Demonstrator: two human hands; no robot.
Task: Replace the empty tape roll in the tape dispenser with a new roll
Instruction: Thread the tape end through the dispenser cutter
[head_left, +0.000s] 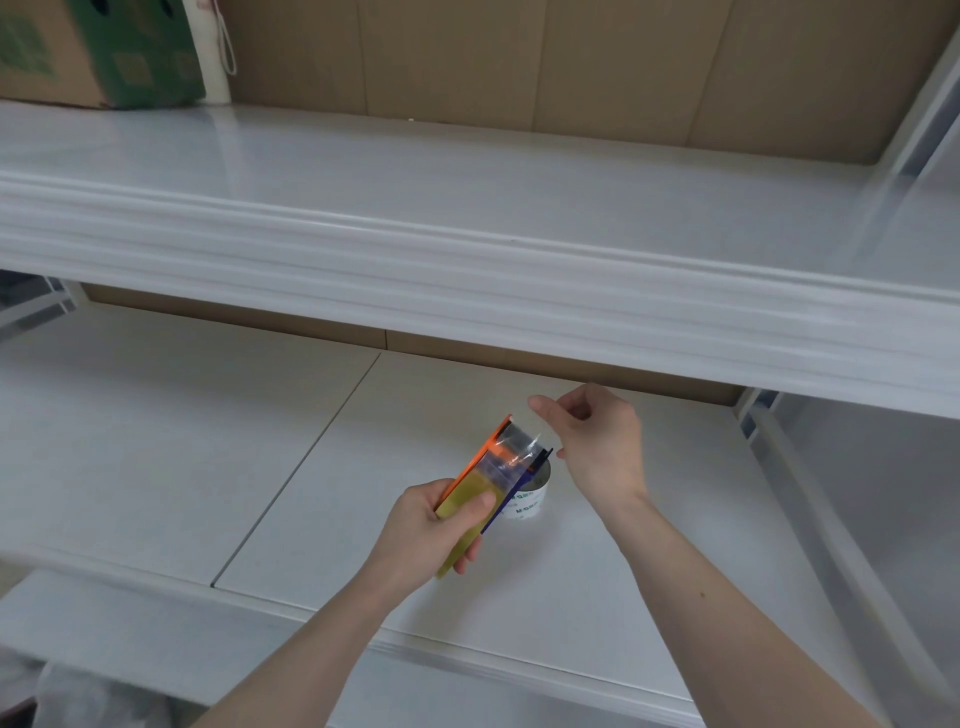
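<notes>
- One green-printed box (98, 52) sits far left on the upper shelf (467, 208), with a white roll and its cord just beside it.
- One lower shelf (156, 441) holds the work; a seam divides its two panels.
- My left hand (426, 535) grips one dispenser (480, 486) above that shelf, fingers wrapped round it and thumb pressed on the yellowish roll (462, 519) inside.
- The dispenser has one orange side plate on the left and one dark blue plate on the right, tilted up and away from me.
- One strip of clear tape (511, 447) runs up from the roll toward the dispenser's far end.
- One empty white core (530, 501) stands on the shelf, partly hidden behind the blue plate.
- My right hand (592, 441) hovers just right of the dispenser tip, thumb and forefinger pinched close; I cannot tell whether they hold the tape's end.
- Brown cardboard (571, 62) backs both shelves.
</notes>
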